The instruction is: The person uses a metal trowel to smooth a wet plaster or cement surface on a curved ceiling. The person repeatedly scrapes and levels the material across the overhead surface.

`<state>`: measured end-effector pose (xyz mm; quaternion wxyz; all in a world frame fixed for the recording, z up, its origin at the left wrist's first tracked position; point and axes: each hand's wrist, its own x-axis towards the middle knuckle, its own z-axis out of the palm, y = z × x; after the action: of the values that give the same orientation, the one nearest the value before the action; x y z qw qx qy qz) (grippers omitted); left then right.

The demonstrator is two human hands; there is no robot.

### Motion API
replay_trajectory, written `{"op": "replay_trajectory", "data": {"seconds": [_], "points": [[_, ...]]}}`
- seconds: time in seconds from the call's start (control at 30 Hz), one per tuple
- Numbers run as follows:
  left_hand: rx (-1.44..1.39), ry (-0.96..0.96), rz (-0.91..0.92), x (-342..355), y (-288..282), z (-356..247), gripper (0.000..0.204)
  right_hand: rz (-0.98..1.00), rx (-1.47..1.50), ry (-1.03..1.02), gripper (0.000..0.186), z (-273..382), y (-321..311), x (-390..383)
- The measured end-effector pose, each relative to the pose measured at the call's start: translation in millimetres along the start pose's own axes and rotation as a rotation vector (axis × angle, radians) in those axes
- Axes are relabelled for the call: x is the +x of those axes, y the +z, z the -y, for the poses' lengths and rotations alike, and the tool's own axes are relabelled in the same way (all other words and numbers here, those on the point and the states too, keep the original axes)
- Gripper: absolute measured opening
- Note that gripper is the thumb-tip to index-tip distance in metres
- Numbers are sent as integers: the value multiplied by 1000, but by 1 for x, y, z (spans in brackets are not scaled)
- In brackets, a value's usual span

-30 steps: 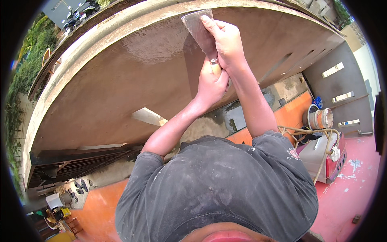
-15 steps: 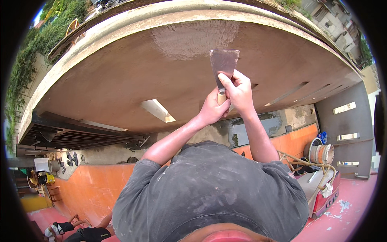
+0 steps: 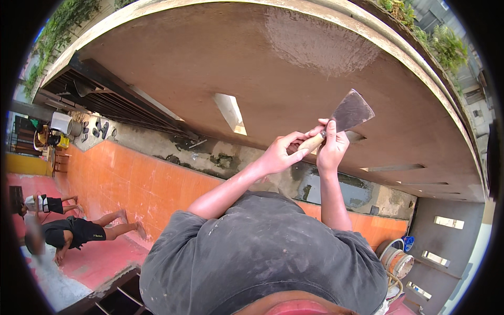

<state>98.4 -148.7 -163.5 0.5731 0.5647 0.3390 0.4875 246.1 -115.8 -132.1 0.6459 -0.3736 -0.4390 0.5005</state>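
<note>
A scraper [image 3: 353, 111] with a broad, flat, dark metal blade and a pale wooden handle is held up before the brown wall, its blade tilted up and to the right. My left hand [image 3: 286, 153] is closed around the handle's lower end. At the neck, where handle meets blade, my right hand [image 3: 332, 151] grips with the thumb up. The blade is apart from the wall [image 3: 173, 68]. A paler, rough-looking patch [image 3: 323, 43] lies on the wall's upper part.
Narrow slots [image 3: 231, 113] pierce the wall, and a dark slatted gate [image 3: 113, 100] adjoins it at left. Below are a wet gutter [image 3: 336, 190] and an orange tiled floor [image 3: 142, 173]. At lower left, two people [image 3: 79, 233] are low on the pink floor. Buckets [image 3: 397, 262] stand at right.
The scraper has swung from upright to leaning right. Both hands have shifted right and down in the picture. The view has turned, showing more of the people at lower left.
</note>
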Motion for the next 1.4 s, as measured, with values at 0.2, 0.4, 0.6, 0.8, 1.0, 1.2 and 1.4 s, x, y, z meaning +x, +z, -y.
{"op": "replay_trajectory", "data": {"seconds": [0.2,0.4,0.6,0.8,1.0,1.2,1.4], "points": [[46,51,-110,-26,-11,1,41,189,21,79,33,7,-6,-9],[-264,82,123,-57,-4,12,67,496,34,154,32,-13,15,-58],[-70,74,-229,-118,9,-20,51,449,78,181,32,-19,34,-93],[-105,146,-368,-175,-4,-26,45,617,57,306,31,-27,52,-114],[64,256,-748,-203,-14,-39,31,845,155,344,32,-30,102,-122],[34,239,-921,-188,-23,-46,40,998,167,389,31,-23,111,-84],[-37,286,-842,-125,-8,-28,45,986,54,451,31,-19,67,-34]]}}
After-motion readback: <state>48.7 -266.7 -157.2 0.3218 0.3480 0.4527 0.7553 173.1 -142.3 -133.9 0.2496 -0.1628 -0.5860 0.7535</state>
